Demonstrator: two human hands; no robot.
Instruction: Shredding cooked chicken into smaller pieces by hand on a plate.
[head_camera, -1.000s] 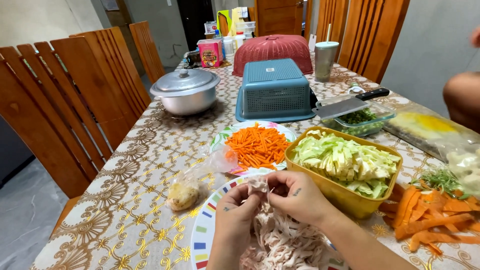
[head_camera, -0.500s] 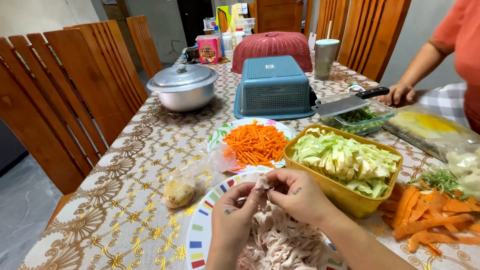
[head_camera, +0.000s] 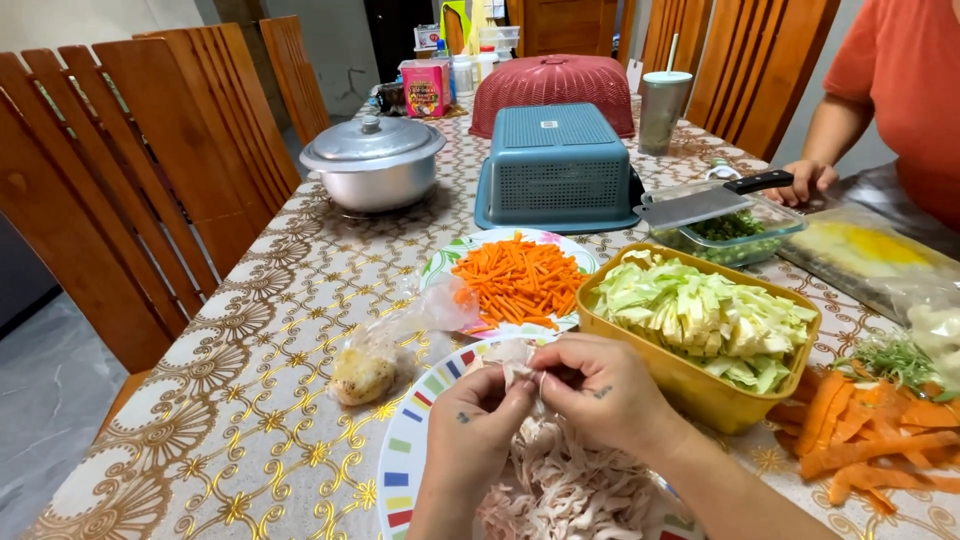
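Chicken strip (head_camera: 519, 376), upright (both hands pinching)

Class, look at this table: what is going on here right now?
A person's left hand and right hand pinch a strip of pale shredded meat over a plate heaped with more shreds. Beyond it sit a plate of carrot sticks and a yellow tub of chopped cabbage. Another person's hand rests on the table by a cleaver.
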